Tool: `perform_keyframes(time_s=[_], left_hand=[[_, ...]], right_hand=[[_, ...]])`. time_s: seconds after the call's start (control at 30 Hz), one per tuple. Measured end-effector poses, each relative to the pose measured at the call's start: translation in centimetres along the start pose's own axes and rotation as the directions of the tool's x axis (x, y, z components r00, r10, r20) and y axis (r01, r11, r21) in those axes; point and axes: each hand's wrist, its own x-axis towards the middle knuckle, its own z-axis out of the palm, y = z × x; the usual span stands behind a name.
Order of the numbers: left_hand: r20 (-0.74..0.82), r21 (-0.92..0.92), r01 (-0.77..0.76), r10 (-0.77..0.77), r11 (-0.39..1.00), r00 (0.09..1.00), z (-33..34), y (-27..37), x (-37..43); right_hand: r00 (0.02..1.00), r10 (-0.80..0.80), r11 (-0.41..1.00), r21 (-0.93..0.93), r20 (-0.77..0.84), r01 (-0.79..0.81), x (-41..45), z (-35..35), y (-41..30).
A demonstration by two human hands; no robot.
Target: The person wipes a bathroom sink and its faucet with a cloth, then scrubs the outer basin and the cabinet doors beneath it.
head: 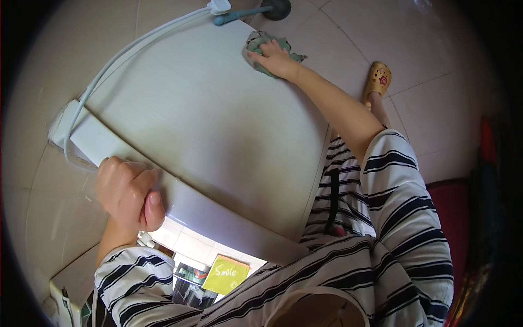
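My right hand [274, 57] presses a crumpled grey-green cloth [261, 67] against the far edge of a broad white panel [204, 106], fingers spread over the fabric. That panel looks like the side of a cabinet. Along its near side runs a curved, glossy white rim [220, 216], probably of a washbasin. My left hand [128, 194] is a closed, wet-looking fist beside this rim. Nothing shows between its fingers, though its underside is hidden. Behind the left wrist, a pale hose or cord [94, 81] loops around the rim's end.
A plunger with a blue handle [239, 15] and dark rubber cup [278, 8] lies beyond the panel. My foot in a yellow clog [378, 77] rests on the tiled floor [425, 106]. Below the rim, a yellow-green note [226, 274] bears writing on what seems a mirror.
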Motion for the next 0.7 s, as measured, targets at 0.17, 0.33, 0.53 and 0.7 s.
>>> perform_keyframes(time_s=[0.17,0.33,0.53,0.7], left_hand=[[0.027,0.032,0.039,-0.040,0.999,0.999,-0.3,0.2,-2.0],[-0.038,0.054,0.036,-0.034,0.998,0.999,-0.5,0.3,-1.5],[-0.051,0.019,-0.037,0.038,0.999,0.998,0.9,-0.2,0.9],[-0.019,0.051,0.042,-0.042,0.998,0.999,-0.3,0.6,-1.8]], right_hand=[[0.847,-0.525,0.848,0.035,-0.087,0.529,-13.8,0.0,-15.8],[0.740,-0.661,0.740,0.052,-0.125,0.670,-14.9,-0.3,-14.9],[0.961,-0.254,0.925,-0.317,-0.109,0.209,-4.9,0.8,-0.3],[0.766,-0.636,0.760,0.249,0.093,0.601,-18.4,-2.3,-15.6]])
